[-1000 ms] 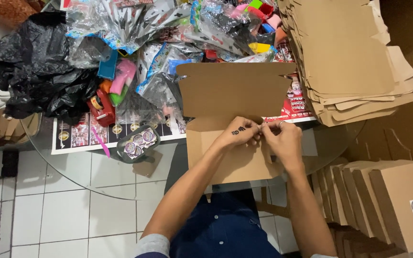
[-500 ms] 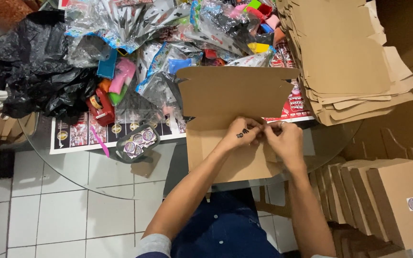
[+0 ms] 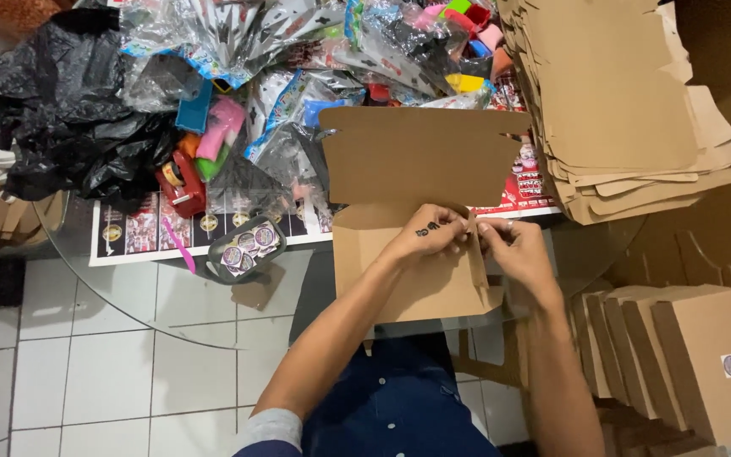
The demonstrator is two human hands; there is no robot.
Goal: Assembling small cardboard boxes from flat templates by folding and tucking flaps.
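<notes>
Cardboard box (image 3: 412,211) gripped by both hands at its right side flap.
Since a moment earlier, the flap (image 3: 477,254) was pinched between left hand (image 3: 429,241) and right hand (image 3: 513,250), raised more upright.

Both hands meet at the right flap of a brown cardboard box (image 3: 408,211) with its lid raised: left hand (image 3: 430,239) pinching the flap edge, right hand (image 3: 513,250) gripping beside it. Stack of flat cardboard blanks (image 3: 628,110) lies right; folded boxes (image 3: 687,355) stand below
</notes>
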